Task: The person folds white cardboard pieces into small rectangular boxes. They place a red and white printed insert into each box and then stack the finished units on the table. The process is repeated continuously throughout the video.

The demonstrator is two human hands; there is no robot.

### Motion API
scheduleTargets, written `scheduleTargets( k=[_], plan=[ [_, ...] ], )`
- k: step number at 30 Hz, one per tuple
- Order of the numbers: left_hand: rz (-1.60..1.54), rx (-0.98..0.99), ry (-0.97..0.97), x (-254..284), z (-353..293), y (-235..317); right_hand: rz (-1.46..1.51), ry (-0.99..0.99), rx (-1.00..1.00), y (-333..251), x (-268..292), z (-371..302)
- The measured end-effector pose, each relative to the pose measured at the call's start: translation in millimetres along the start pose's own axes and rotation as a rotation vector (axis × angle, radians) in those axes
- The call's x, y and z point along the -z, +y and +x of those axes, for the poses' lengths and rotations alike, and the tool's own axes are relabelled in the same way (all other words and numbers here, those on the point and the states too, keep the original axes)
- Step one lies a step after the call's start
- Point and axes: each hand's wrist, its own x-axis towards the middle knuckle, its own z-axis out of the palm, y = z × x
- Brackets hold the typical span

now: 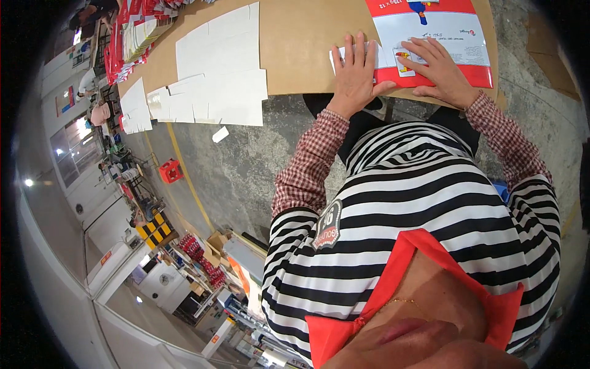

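A flat red, white and blue printed carton blank (464,54) lies near the table's front edge at the right. My right hand (441,72) rests on its printed panel, fingers stretched out and palm down. Just left of it, my left hand (355,77) lies flat with its fingers apart, over a white flap (385,57) at the carton's left side. Part of that flap is hidden under the fingers. Neither hand grasps anything.
The brown table (295,43) carries white die-cut card sheets (218,46) at the left, some overhanging its edge. Red and white flat cartons (132,40) are piled farther left. A white scrap (220,134) and a red stool (171,171) are on the concrete floor.
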Motion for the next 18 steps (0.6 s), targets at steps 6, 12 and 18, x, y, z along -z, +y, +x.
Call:
scheduleTargets(
  k=[6,12,18],
  plan=[
    [0.127,0.075,-0.035,-3.8,18.7,10.6,-0.014,0.036,0.005,1.7,-5.8,-1.7],
    [-0.035,0.188,0.05,-11.3,22.7,7.2,0.015,0.336,-0.442,24.1,6.2,-50.1],
    [-0.28,0.296,0.117,-13.7,33.1,34.8,1.992,1.1,-0.861,20.1,6.0,-92.0]
  ],
)
